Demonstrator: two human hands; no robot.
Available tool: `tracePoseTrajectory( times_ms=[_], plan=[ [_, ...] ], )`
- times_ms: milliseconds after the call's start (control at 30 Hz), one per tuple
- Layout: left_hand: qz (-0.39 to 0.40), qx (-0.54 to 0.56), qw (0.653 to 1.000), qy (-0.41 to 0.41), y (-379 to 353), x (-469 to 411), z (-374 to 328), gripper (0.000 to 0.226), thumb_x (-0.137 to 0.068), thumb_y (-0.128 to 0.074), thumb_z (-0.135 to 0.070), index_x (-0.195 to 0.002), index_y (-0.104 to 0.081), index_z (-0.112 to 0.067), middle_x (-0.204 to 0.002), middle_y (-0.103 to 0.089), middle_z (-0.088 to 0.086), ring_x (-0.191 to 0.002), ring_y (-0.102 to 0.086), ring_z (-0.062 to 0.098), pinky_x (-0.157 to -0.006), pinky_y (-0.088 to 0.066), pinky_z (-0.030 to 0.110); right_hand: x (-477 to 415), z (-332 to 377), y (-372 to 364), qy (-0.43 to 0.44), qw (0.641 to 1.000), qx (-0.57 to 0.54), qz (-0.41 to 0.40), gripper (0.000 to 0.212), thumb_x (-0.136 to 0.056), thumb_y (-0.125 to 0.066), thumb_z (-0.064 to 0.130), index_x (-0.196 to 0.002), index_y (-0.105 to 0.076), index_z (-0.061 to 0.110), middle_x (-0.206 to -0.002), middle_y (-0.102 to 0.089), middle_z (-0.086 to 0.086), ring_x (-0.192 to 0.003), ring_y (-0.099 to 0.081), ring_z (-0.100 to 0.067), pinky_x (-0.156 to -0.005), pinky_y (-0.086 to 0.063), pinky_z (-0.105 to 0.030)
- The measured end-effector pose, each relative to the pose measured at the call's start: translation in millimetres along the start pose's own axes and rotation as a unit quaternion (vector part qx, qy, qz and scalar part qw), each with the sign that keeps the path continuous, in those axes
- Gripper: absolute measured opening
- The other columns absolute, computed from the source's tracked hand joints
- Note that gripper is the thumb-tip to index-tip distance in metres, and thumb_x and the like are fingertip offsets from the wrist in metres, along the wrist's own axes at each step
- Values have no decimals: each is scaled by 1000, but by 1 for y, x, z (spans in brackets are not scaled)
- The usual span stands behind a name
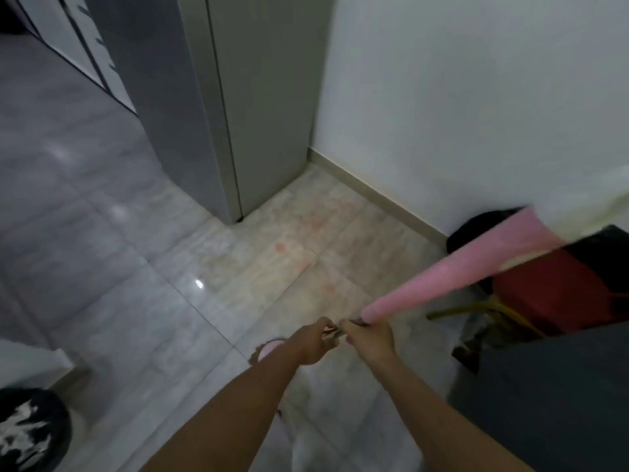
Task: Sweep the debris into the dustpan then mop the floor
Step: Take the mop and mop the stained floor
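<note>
Both hands are out front, low over the tiled floor (143,301), and they meet on one thin dark handle. The left hand (311,345) curls its fingers round the near end of it, and the right hand (369,338) closes its fingers on the same handle just beside, the two fists almost touching. From the right fist a pink shaft (452,270) runs up and to the right, widening as it goes and heavily blurred; it may be a broom or mop sleeve, I cannot tell which. Its far end crosses in front of a black round bin (476,229) by the wall (476,97).

Under the shaft sits a red box-like thing (551,294), with a yellowish bent rod (476,310) just left of it. A dark grey block (551,396) fills the lower right corner. Ahead, a grey cabinet (265,114) stands on the floor against the wall. The tiles in front of it carry faint pinkish smudges (306,226). Below the left hand, a pink slipper (269,349) peeks out. At the lower left there is a black round tub (30,430) with white patches inside.
</note>
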State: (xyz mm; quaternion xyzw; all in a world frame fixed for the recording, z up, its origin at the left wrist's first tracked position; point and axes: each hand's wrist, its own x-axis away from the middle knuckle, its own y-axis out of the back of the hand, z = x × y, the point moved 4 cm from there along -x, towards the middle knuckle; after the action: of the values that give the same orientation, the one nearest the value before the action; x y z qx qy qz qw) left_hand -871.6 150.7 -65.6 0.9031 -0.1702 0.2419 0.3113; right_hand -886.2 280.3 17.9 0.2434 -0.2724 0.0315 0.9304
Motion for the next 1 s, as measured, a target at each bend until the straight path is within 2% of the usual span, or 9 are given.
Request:
tracePoseTrajectory(
  times_ms=[100, 333, 467, 633, 700, 800, 867, 933, 1000],
  plan=[
    [-20, -9, 1000, -9, -11, -35, -12, 42, -93, -56, -38, -129, -50, -16, -128, -59, 8, -113, -59, 24, -89, -47, 30, -31, -7, 18, -34, 999, -22, -24, 14, -67, -73, 24, -60, -65, 14, -51, -60, 6, -58, -62, -17, -49, -42, -21],
    [0, -101, 985, -141, -21, -82, -71, 28, -97, -48, -36, -117, -53, -17, -116, -63, 4, -102, -60, 24, -78, -46, 32, -49, 6, 78, -26, 994, -62, -86, 21, -67, -71, 17, -52, -68, 32, -51, -61, 5, -53, -57, -10, -50, -43, -25],
    [-28, -102, 975, -196, -31, -98, -114, 23, -96, -48, -36, -107, -54, -17, -106, -62, 4, -94, -57, 20, -76, -48, 35, -60, 8, 127, -11, 986, -119, -112, 12, -65, -73, 17, -64, -73, 29, -65, -70, 2, -66, -66, -14, -60, -53, -30],
    [11, -104, 986, -131, -62, -130, -118, 21, -98, -47, -30, -106, -51, -11, -107, -60, 9, -97, -58, 27, -79, -46, 37, -78, -18, 131, -72, 992, -84, -55, 16, -76, -77, 17, -79, -63, 25, -81, -69, 2, -80, -66, -15, -72, -54, -26],
    [13, -102, 989, -105, -81, -140, -123, 24, -99, -46, -32, -106, -50, -10, -108, -59, 11, -97, -58, 28, -79, -45, 37, -80, -35, 129, -132, 983, -120, -38, 7, -87, -69, 25, -87, -61, 23, -93, -67, -2, -90, -66, -21, -83, -55, -36],
    [1, -112, 991, -73, -104, -153, -140, 21, -98, -45, -30, -106, -48, -10, -109, -57, 11, -97, -57, 29, -78, -44, 38, -74, -48, 150, -217, 963, -160, -6, 16, -98, -53, 29, -99, -62, 16, -102, -65, -5, -88, -65, -21, -80, -55, -33],
    [4, -112, 992, -60, -116, -158, -150, 18, -97, -43, -26, -106, -49, -11, -109, -57, 12, -98, -57, 30, -78, -44, 37, -71, -43, 174, -168, 976, -134, 14, 21, -98, -51, 25, -96, -68, 12, -95, -68, -5, -79, -64, -15, -71, -54, -27],
    [20, -113, 991, -68, -134, -163, -159, 22, -99, -41, -23, -110, -53, -8, -115, -59, 12, -106, -58, 29, -89, -47, 40, -70, -24, 197, -8, 1000, 2, 9, 23, -97, -51, 23, -95, -70, 10, -81, -66, -1, -68, -58, -9, -59, -44, -19],
    [37, -143, 988, -52, -153, -161, -163, 24, -101, -38, -21, -103, -56, -5, -124, -57, 10, -117, -55, 27, -101, -44, 40, -76, -1, 209, 160, 954, 251, 18, 24, -98, -49, 16, -101, -72, 8, -88, -68, -3, -80, -60, -11, -67, -37, -16]
  ],
)
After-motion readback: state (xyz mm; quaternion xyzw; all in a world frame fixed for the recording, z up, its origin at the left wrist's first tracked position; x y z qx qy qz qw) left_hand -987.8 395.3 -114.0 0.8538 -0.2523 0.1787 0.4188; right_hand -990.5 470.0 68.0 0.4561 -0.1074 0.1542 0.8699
